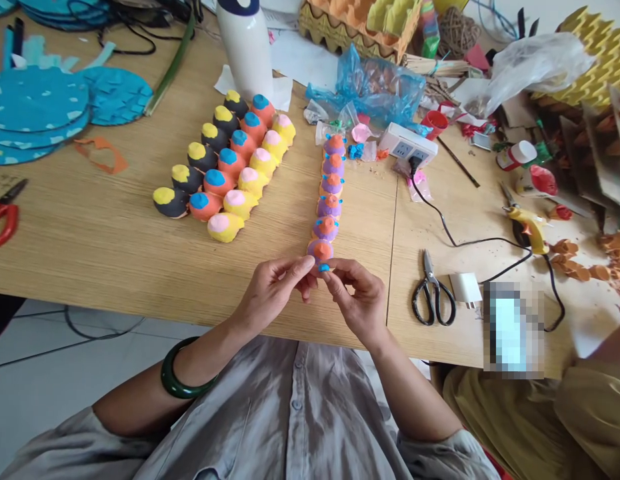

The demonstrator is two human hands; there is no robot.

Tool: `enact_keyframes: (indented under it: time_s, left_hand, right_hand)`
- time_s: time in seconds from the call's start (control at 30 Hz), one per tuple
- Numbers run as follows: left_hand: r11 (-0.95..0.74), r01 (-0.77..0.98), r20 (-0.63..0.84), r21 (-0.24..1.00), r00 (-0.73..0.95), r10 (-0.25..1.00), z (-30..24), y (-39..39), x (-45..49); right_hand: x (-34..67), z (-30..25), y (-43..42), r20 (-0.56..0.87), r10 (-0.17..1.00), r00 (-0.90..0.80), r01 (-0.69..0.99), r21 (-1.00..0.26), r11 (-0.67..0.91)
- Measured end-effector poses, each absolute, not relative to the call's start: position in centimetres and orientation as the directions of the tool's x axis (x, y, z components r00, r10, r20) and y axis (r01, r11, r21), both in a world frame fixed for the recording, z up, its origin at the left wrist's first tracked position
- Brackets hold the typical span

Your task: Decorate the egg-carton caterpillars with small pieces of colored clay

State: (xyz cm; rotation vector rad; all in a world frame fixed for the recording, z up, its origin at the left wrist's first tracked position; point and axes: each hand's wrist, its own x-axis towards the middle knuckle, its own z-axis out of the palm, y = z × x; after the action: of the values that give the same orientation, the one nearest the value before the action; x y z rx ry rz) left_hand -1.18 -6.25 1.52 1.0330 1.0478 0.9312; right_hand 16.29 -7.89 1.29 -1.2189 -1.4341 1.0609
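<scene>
Wood-grain worktop (115, 250), well littered toward its far side. Nearest: left hand (270, 293) with thumb and index finger narrowly spaced at the near end of a purple domed strip (331, 207); cannot tell whether they grip it. Right hand (359, 293) pinches 1 small blue piece (323, 267) between thumb and finger, just beside that same end. Strip lies lengthwise away from the hands: 6 purple domes, orange tops, blue bits at the sides of the farther 5. Right of the hands: black-handled scissors (429, 275), white adapter (466, 289) just beside them; beyond, yellow glue gun (535, 230). Left of the strip: 3 rows of painted domes (230, 162), 6 per row (black/yellow, orange/blue, yellow/pink). Farther: white power strip (415, 143), 1 black plug inserted; crumpled blue bag (370, 80); white cylinder (247, 60), upright; egg trays (355, 30), stacked.
</scene>
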Motion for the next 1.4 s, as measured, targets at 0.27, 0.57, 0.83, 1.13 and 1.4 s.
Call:
enact_keyframes:
  time_s: [0.27,0.57,0.83,1.13,1.4]
  left_hand:
    - [0.237,-0.016,-0.219,0.971,0.333,0.917,0.7,-6.9,-2.0]
    - [0.164,0.066,-0.175,0.984,0.238,0.955,0.6,-7.7,-1.5]
    - [-0.186,0.124,0.158,0.975,0.202,0.967,0.4,-7.5,-1.1]
    - [-0.185,0.131,0.166,0.974,0.144,0.976,0.0,-7.7,-1.0]
    - [-0.214,0.164,0.174,0.963,0.227,0.958,0.1,-7.5,-1.2]
  right_hand:
    - [16.9,0.0,-9.2,0.296,0.939,-0.177,0.399,-0.851,0.343]
    - [16.5,-0.2,-9.6,0.003,0.998,-0.066,0.124,-0.992,0.011]
    - [16.1,0.4,-9.0,-0.302,0.945,-0.122,-0.11,-0.943,-0.315]
    - [16.8,0.2,-9.1,-0.335,0.926,-0.175,-0.236,-0.899,-0.37]
    - [16.6,0.1,-8.8,-0.334,0.926,-0.176,-0.215,-0.905,-0.367]
